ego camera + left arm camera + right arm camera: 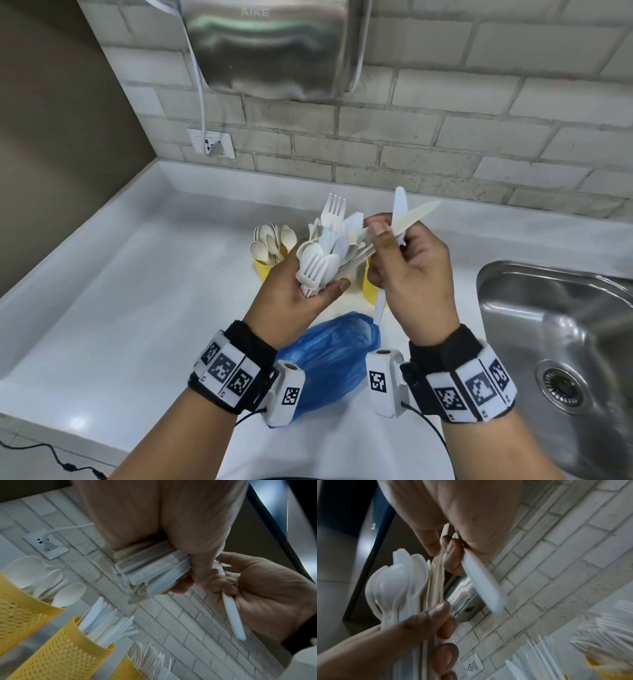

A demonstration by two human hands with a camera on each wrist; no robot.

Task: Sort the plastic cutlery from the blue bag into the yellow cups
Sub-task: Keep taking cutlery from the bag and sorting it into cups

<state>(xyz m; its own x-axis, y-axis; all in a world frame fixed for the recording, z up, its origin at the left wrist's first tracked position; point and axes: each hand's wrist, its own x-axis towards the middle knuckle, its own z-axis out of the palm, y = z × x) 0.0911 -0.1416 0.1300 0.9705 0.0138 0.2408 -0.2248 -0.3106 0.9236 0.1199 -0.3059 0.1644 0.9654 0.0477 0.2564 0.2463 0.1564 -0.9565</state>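
My left hand [294, 294] grips a mixed bundle of white forks, spoons and knives [323, 253] above the counter; their handles [150, 572] show in the left wrist view. Beside it, my right hand [411, 270] holds a white knife [399, 205] and pinches a cream knife [416, 213] at the bundle's right side. The crumpled blue bag [329, 356] lies on the counter under my wrists. The left wrist view shows three yellow mesh cups: spoons [20, 615], knives [68, 655], forks [125, 669]. In the head view the spoon cup [265, 265] shows; another cup [371, 289] is mostly hidden.
A steel sink [534, 308] is set into the white counter [120, 291] at the right. A metal hand dryer [274, 48] hangs on the brick wall, its cord plugged into a socket [212, 142]. A brown side wall bounds the counter on the left.
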